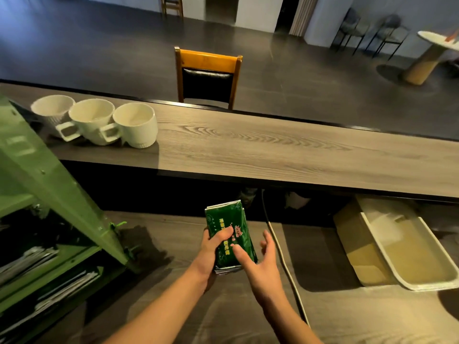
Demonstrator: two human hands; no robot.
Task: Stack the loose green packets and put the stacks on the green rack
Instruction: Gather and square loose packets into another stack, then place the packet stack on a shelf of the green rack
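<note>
Head view — left hand (211, 247) clutching packet stack (228, 224), right hand (263, 261) beside it — fingers spread.

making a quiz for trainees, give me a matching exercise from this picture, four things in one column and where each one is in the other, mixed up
Things:
1. stack of green packets
2. three white mugs
3. green rack
4. white tray

Places:
A. on the raised wooden counter, far left
B. at the left edge of the view
C. gripped in the left hand, with the right hand open beside it
D. on the lower surface, at the right

Pairs: 1-C, 2-A, 3-B, 4-D
</note>
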